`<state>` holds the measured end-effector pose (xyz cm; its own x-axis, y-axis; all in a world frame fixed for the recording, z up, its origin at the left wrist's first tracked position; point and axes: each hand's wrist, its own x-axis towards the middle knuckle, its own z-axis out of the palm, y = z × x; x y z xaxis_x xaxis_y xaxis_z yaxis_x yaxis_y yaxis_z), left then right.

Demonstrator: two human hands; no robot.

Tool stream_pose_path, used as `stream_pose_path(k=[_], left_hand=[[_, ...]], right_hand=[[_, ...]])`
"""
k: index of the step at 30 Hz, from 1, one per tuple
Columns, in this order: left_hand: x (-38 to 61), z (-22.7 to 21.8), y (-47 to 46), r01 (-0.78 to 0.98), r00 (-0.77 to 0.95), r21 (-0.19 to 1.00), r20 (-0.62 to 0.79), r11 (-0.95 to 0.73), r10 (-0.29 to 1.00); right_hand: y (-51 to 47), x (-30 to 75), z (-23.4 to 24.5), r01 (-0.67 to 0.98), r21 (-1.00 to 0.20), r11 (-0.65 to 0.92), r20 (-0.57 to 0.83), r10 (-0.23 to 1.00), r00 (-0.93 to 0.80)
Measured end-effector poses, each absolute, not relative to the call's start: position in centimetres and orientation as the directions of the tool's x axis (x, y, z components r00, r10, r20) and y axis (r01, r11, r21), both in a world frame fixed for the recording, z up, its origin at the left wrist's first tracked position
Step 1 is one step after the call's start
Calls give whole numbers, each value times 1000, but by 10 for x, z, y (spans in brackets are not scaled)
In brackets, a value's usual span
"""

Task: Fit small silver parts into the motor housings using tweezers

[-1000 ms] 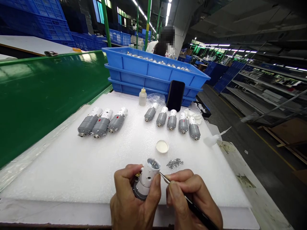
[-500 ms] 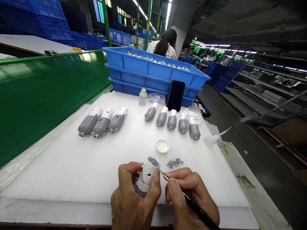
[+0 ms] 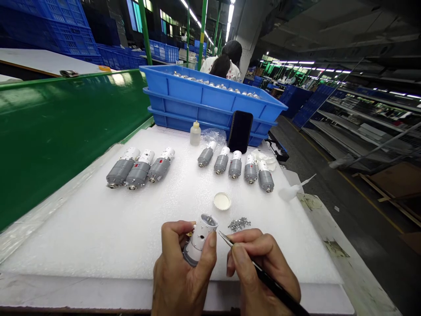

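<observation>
My left hand [image 3: 184, 267] is closed around a white and grey cylindrical model [image 3: 199, 240], which looks like a spacecraft module, its open white end tilted up. In my right hand [image 3: 259, 267] is a pair of black-handled tweezers [image 3: 268, 279]. Their silver tips point at the model's upper right side, a small gap away from it. Whether the tips grip anything is too small to tell. Beyond the tweezers lies a pile of tiny silver parts [image 3: 239, 224]. A shallow round lid with white contents [image 3: 222, 201] sits behind the model.
Similar models stand in a left group [image 3: 140, 169] and a right row [image 3: 235, 165] on the white foam sheet [image 3: 82, 237]. Behind them are a small bottle [image 3: 195, 134], a phone [image 3: 240, 131] and stacked blue bins [image 3: 210, 98]. A translucent squeeze bottle [image 3: 291, 192] lies right. A person sits beyond.
The tweezer tips have come away from the model's side, leaving a gap. My left hand and the model have shifted slightly left.
</observation>
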<state>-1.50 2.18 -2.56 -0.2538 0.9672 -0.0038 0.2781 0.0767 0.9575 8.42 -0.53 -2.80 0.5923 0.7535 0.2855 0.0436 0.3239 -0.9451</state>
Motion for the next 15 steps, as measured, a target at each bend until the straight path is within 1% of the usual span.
stream_pose_path(k=[1, 2, 3, 4, 5, 7, 9, 11, 13, 15], left_hand=[[-16, -22, 23, 225, -236, 969, -43, 98, 971], [-18, -18, 24, 143, -192, 978, -121, 150, 974], [-20, -14, 24, 42, -117, 973, -220, 226, 968], [-22, -9, 25, -68, -16, 944, -325, 323, 946], [-23, -5, 25, -165, 94, 891, -412, 422, 906], [-26, 1, 24, -308, 283, 748, -518, 588, 807], [-28, 2, 23, -397, 409, 598, -563, 696, 718], [-29, 0, 21, -453, 488, 471, -580, 757, 652], [-29, -3, 19, -473, 539, 390, -581, 790, 610], [-29, -5, 19, -466, 576, 354, -575, 811, 581]], right_hand=[[-6, 89, -28, 45, -932, 360, 320, 757, 570], [-6, 94, -29, 42, -917, 398, 354, 760, 544], [-7, 99, -29, 35, -903, 428, 382, 763, 521], [-7, 104, -28, 31, -895, 446, 398, 764, 508], [-8, 108, -27, 31, -891, 453, 405, 760, 508], [-9, 115, -26, 51, -885, 463, 420, 744, 519], [-9, 119, -24, 82, -890, 449, 418, 727, 544], [-9, 120, -25, 114, -903, 414, 403, 722, 563], [-10, 122, -26, 130, -911, 390, 391, 722, 572], [-9, 126, -28, 143, -907, 395, 403, 723, 560]])
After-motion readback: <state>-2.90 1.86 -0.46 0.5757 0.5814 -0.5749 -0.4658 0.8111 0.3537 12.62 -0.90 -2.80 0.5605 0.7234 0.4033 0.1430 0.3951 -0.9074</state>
